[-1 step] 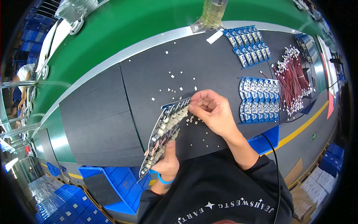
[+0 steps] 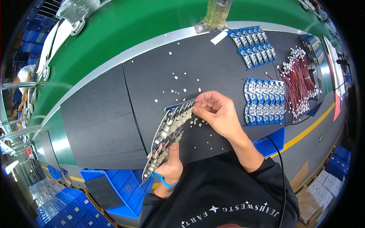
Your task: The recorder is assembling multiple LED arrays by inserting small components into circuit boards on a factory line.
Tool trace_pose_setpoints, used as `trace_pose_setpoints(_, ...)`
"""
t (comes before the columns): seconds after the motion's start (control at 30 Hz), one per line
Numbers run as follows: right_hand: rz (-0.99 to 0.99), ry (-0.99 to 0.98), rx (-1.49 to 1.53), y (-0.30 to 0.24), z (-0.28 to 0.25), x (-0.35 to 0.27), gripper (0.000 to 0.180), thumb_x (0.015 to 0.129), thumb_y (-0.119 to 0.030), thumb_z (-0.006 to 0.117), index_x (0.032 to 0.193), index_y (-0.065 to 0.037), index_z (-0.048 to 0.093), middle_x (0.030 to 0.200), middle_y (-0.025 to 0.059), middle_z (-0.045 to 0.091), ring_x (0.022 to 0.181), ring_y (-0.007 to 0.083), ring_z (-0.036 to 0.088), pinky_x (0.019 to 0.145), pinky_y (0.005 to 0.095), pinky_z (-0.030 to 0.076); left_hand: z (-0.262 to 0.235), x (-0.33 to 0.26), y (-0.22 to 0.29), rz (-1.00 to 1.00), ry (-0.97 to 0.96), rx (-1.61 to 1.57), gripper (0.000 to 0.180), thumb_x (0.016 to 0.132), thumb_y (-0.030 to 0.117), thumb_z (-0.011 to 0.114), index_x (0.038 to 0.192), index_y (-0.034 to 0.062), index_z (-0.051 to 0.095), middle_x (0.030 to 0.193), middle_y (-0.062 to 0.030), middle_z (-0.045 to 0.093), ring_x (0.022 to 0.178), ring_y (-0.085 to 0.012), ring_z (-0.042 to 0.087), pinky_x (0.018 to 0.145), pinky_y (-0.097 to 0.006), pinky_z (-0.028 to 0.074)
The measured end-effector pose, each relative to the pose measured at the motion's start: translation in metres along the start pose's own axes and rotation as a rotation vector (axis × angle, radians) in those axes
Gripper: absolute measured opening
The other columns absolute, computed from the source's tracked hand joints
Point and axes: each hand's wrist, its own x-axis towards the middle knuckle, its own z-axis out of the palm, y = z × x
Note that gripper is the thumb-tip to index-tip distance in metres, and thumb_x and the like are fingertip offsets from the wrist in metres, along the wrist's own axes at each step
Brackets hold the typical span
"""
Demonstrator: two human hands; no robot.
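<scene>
My left hand (image 2: pixel 171 166) grips the lower end of a circuit board panel (image 2: pixel 166 131), thumb on the near side. The panel is tilted up on edge above the dark table, with rows of cream connectors along it. My right hand (image 2: pixel 216 113) is closed at the panel's far right end, thumb and forefinger pinched together there. Whether they hold the panel's edge or a small part on it is hidden. Small white pieces (image 2: pixel 184 90) lie scattered on the table (image 2: pixel 102 110) beyond the panel and beneath my right hand.
To the right lie two blue board panels (image 2: pixel 264 102) (image 2: pixel 253 46) and a bundle of red wires (image 2: pixel 298 81) with white plugs. More boards (image 2: pixel 312 49) are stacked at the far right. A metal post (image 2: pixel 216 17) stands at the back edge. Blue crates (image 2: pixel 118 192) sit below the table.
</scene>
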Motion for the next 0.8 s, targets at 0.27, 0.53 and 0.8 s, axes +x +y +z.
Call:
trace_pose_setpoints(0.27, -0.022, 0.011, 0.064, -0.005, 0.009, -0.011, 0.024, 0.081, 0.000, 0.070, 0.100, 0.001, 0.057, 0.085, 0.0050, 0.064, 0.074, 0.0064, 0.060, 0.066, 0.0186, 0.049, 0.002, -0.001, -0.002, 0.050, -0.017, 0.119, 0.031, 0.076, -0.003, 0.073, 0.102, -0.0057, 0.057, 0.094, -0.0156, 0.066, 0.083, -0.0186, 0.064, 0.078, -0.030, 0.050)
trace_pose_setpoints(0.53, -0.029, -0.007, 0.092, -0.003, 0.012, -0.010, 0.029, 0.082, 0.003, 0.068, 0.107, 0.001, 0.054, 0.087, 0.0051, 0.063, 0.078, 0.0072, 0.061, 0.069, 0.0188, 0.050, 0.012, 0.009, 0.007, 0.120, -0.020, 0.155, 0.017, 0.075, -0.002, 0.072, 0.089, -0.0079, 0.064, 0.075, -0.0152, 0.067, 0.063, -0.0191, 0.063, 0.061, -0.028, 0.049)
trace_pose_setpoints(0.8, -0.086, -0.042, 0.093, -0.003, 0.008, -0.004, 0.032, 0.081, 0.005, 0.067, 0.110, 0.002, 0.055, 0.089, 0.0056, 0.063, 0.080, 0.0080, 0.061, 0.071, 0.0199, 0.051, 0.010, 0.012, 0.006, 0.139, -0.095, 0.182, 0.014, 0.075, -0.004, 0.071, 0.085, -0.0087, 0.064, 0.084, -0.0229, 0.068, 0.074, -0.0291, 0.069, 0.071, -0.032, 0.053)
